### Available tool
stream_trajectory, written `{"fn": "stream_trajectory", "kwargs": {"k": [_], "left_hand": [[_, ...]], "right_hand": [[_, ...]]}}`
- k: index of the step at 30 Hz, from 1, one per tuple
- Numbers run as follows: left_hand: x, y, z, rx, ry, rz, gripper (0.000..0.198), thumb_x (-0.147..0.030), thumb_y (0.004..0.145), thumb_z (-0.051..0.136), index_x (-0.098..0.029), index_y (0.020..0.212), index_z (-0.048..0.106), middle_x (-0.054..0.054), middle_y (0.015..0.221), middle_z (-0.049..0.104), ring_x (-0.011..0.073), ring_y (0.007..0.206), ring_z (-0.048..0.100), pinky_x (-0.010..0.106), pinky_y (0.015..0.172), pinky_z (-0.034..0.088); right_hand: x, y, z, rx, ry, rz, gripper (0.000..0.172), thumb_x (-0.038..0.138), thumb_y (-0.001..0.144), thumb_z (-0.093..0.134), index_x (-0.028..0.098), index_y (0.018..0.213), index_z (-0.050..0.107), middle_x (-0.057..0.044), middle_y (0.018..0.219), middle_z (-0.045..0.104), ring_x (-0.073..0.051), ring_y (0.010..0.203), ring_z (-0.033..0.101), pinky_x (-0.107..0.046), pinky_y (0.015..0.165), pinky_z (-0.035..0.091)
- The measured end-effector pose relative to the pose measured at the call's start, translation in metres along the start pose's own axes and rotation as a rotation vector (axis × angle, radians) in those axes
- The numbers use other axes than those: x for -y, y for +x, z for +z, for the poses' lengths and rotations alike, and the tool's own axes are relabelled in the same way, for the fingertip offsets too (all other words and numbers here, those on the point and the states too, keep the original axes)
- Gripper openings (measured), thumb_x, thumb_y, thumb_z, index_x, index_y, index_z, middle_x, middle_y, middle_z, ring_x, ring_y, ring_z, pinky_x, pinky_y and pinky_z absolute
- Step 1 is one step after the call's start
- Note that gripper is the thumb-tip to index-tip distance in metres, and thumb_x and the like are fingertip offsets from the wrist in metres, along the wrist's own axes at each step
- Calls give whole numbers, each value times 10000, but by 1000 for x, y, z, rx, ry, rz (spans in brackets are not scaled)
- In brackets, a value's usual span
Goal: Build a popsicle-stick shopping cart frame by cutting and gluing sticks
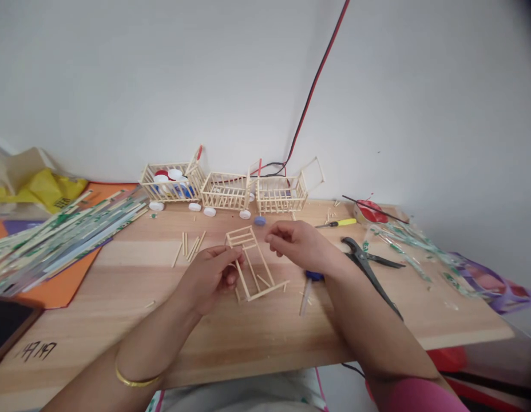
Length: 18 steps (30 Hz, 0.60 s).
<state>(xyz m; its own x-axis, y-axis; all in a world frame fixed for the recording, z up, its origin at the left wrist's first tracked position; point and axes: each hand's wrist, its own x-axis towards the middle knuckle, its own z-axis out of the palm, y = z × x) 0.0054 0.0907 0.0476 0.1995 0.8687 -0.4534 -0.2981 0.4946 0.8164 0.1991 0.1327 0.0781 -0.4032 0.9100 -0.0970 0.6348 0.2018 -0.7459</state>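
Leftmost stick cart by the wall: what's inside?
Inside the leftmost cart: white rounded pieces, a red piece and blue pieces, the lower ones partly covered by the cart's barred side. Whatever lies beneath them is hidden; can't tell.

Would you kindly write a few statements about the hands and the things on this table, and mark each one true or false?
1. The left hand holds a stick frame. True.
2. The pliers are in the right hand. False: the pliers lie on the table, beside the right forearm.
3. Three stick carts stand near the wall. True.
4. The white and red caps lie in the rightmost cart. False: those caps are in the leftmost cart.
5. A yellow-handled tool lies on the table. True.
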Motion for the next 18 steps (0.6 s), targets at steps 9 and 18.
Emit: {"fn": "stream_trajectory", "kwargs": {"k": [9,18], "left_hand": [[0,1,1,8,-7,0,243,-334,659,697,-129,603,578,-26,529,548,57,394,445,178,385,326],[-3,-1,2,-8,-17,-19,241,-329,646,708,-133,582,582,-26,468,550,64,380,456,190,417,348]], "right_hand": [[2,4,12,89,158,59,242,354,831,498,166,702,579,4,628,616,-91,556,552,-206,529,391],[-6,10,19,134,318,125,297,436,788,563,166,666,545,29,557,539,-79,509,484,-203,489,352]]}}
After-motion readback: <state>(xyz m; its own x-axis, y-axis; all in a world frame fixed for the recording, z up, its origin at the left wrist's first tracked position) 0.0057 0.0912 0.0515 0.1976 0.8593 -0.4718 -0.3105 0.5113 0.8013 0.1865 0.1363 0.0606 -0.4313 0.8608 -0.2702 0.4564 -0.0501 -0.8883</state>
